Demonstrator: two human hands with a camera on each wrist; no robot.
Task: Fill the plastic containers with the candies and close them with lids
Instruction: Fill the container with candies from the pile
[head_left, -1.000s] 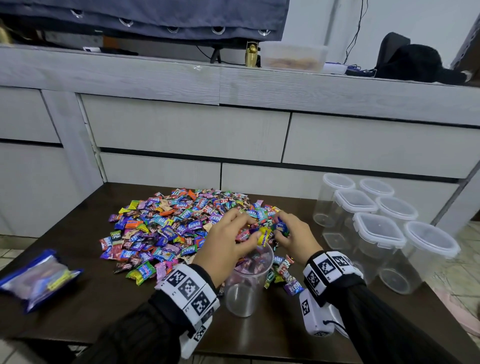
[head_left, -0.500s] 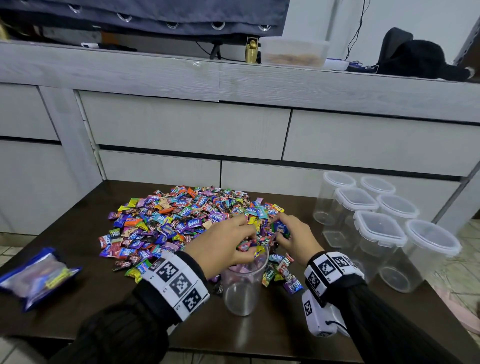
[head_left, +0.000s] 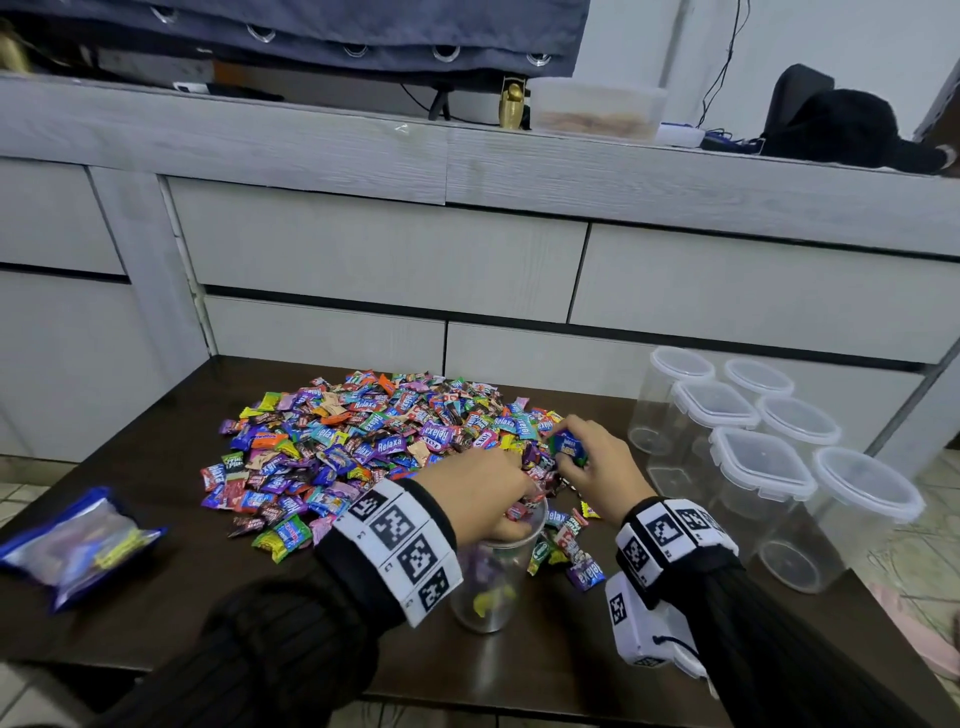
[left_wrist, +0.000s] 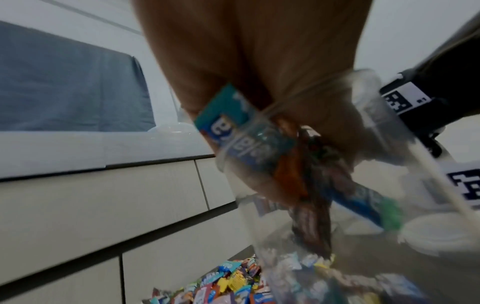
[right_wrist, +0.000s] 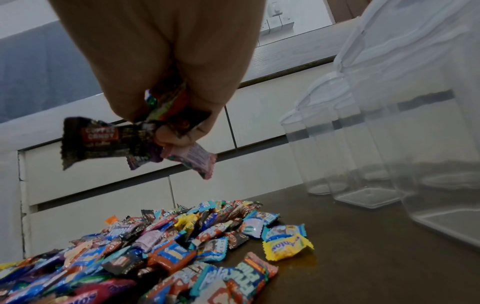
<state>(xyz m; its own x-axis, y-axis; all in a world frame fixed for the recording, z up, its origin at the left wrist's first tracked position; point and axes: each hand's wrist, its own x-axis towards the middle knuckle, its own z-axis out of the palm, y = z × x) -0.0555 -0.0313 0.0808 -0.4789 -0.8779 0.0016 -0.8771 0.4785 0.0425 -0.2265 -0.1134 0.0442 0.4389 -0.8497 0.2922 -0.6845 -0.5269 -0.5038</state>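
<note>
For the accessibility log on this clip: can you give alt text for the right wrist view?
The right hand grips a bunch of wrapped candies above the candy pile on the dark table. Clear lidded containers stand empty at right.

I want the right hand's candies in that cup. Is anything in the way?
Yes. The left hand sits over the open cup, covering its mouth, so the right hand and its candies have no room yet.
</note>
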